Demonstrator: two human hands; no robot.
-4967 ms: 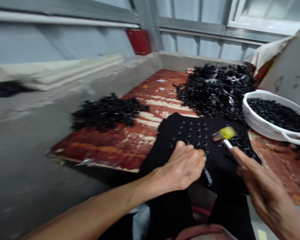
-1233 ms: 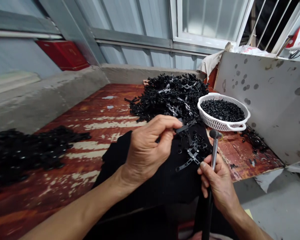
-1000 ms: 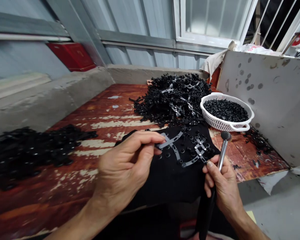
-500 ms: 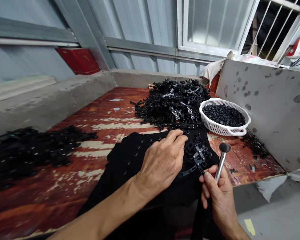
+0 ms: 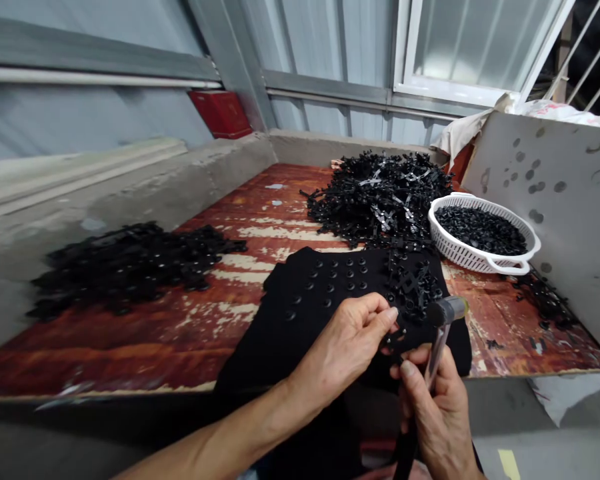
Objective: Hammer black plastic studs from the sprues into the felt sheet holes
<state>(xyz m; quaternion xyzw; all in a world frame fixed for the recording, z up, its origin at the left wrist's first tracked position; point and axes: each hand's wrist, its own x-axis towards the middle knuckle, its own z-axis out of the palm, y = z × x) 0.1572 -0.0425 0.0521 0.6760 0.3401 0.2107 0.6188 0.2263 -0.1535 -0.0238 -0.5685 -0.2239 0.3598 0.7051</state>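
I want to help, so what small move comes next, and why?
Probably the right hand should tap gently with its small hammer, because the hammer's head sits beside the black plastic pieces on the black cloth, near the left hand.

I'm in what looks like a small workshop, though the tilted view makes it hard to be sure. A sheet-metal wall (image 5: 80,113) and a frosted window (image 5: 475,47) stand behind a worn wooden bench (image 5: 130,347), which carries heaps of black plastic parts (image 5: 380,200) and a white basket (image 5: 460,243).
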